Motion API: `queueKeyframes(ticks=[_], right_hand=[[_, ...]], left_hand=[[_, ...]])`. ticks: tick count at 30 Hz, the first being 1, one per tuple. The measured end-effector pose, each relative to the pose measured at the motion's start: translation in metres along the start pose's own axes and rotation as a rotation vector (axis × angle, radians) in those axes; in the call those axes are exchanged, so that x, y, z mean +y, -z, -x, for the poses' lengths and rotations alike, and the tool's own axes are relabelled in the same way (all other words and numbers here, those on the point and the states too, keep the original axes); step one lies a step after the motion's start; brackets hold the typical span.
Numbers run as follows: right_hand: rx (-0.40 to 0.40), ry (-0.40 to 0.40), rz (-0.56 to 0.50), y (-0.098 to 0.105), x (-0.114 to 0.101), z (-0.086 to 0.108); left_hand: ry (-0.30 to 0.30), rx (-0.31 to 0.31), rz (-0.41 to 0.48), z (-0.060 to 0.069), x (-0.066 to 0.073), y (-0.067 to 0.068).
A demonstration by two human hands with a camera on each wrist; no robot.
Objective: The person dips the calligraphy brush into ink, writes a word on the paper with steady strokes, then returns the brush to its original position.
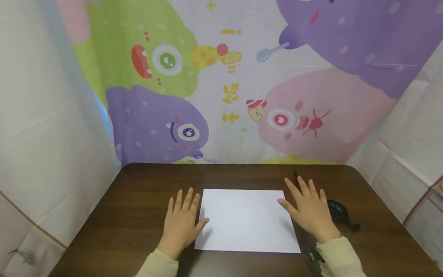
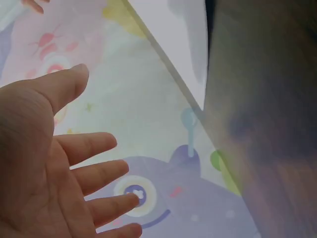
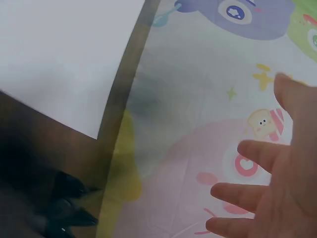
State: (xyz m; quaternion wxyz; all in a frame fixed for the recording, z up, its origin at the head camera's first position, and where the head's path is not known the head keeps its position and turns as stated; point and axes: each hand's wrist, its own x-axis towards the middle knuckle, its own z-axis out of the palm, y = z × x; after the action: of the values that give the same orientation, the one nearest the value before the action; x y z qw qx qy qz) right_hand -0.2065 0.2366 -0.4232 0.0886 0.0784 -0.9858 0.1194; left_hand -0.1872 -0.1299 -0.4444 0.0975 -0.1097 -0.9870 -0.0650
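Both your hands are released: the left hand (image 1: 181,221) and the right hand (image 1: 309,211) are found with fingers extended and spread, neither grasping anything. Your object of interest, a white sheet (image 1: 247,221), lies flat on the dark table (image 1: 138,200) between them. In judgement, the governing relation is this bracketing: the sheet lies to the right of your left hand and to the left of your right hand. Its long axis appears to run from side to side, from one hand toward the other. In the head view, each of your thumbs overlaps the sheet's nearer side edge; both wrist views show the fingers apart from the paper, so the overlap reads as hovering. You cannot be told which hand is nearer; the two look about evenly placed. Noted also: a black object (image 1: 340,213) just outside your right hand, on the side away from the sheet, partly hidden by it; its full outline cannot be determined.
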Motion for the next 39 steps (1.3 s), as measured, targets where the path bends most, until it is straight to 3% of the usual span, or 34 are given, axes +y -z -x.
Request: queueKeyframes(ticks=[6,9,17,29,35,39], right_hand=[[0.092,0.037,-0.091,0.022,0.011,-0.014],[0.102,0.02,-0.172,0.034,0.021,-0.024],[0.011,-0.082,-0.302,0.042,0.054,-0.048],[-0.159,-0.174,-0.321,0.013,0.081,-0.071],[-0.21,-0.174,-0.336,0.001,0.08,-0.073],[-0.25,-0.196,-0.342,-0.001,0.078,-0.074]], left_hand=[[-0.07,0.074,0.018,0.004,0.002,0.005],[-0.112,0.072,0.032,0.011,0.004,0.007],[-0.218,-0.048,0.099,0.034,0.006,0.002],[-0.433,-0.253,0.073,0.054,0.006,-0.009],[-0.468,-0.357,0.039,0.056,0.009,-0.014],[-0.466,-0.375,0.043,0.059,0.009,-0.015]])
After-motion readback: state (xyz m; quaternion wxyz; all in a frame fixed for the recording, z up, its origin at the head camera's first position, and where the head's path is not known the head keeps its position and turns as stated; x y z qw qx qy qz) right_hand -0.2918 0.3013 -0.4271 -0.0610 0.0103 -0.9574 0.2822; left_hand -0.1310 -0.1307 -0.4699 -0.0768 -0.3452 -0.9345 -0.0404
